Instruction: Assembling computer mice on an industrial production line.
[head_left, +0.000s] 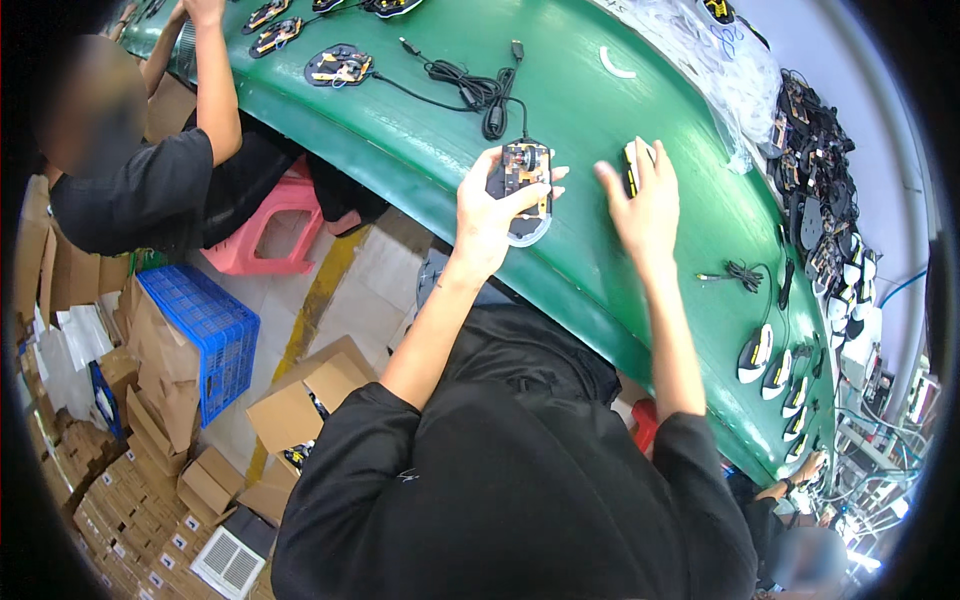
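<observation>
My left hand grips an opened computer mouse base, its circuit board and scroll wheel facing up and its rounded end clear. The thumb lies across the board. A black cable runs from the mouse onto the green belt in a loose bundle with its plug free. To the right, my right hand reaches over a mouse top cover in black, yellow and white. Its thumb stands apart from the cover, and the fingers partly hide it.
Another opened mouse lies far left on the green belt. Mouse shells with cables line the right side. Dark mouse parts are piled beyond the edge. A co-worker sits at left, near a pink stool and blue crate.
</observation>
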